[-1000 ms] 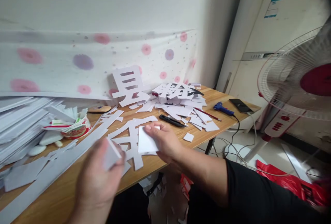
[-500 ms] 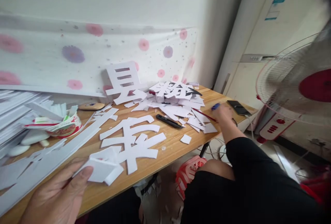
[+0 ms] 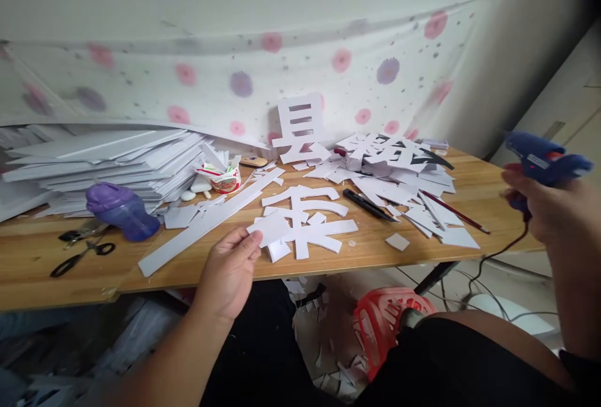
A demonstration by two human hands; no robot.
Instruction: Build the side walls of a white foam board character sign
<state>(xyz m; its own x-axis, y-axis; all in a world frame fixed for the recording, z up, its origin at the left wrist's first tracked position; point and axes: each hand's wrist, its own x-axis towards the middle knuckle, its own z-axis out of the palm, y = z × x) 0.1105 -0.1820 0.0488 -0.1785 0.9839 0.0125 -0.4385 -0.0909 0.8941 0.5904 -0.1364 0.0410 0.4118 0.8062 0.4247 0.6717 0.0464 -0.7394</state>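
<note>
Between the thumb and fingers of my left hand (image 3: 231, 266) is a small white foam board piece (image 3: 271, 229), held above the table's front part. Just beyond it lies a white cut-out character (image 3: 300, 231), flat on the wood, with small loose pieces around it. My right hand (image 3: 539, 200), raised at the right, is wrapped round the handle of a blue glue gun (image 3: 539, 155). The gun's cord hangs down past the table edge. Another white cut-out character (image 3: 300, 122) leans upright against the wall cloth.
A black utility knife (image 3: 369, 205) and a dark red pencil (image 3: 455, 211) lie near a heap of white cut-outs (image 3: 385, 163). To the left are stacked white boards (image 3: 117, 163), a purple bottle (image 3: 123, 211), scissors (image 3: 82, 258) and a paper tub (image 3: 226, 180). A red basket (image 3: 375, 319) stands below.
My right hand has lifted the blue glue gun up from the table's right end. The view has swung left, bringing the bottle and scissors in. My left hand still holds the foam board piece.
</note>
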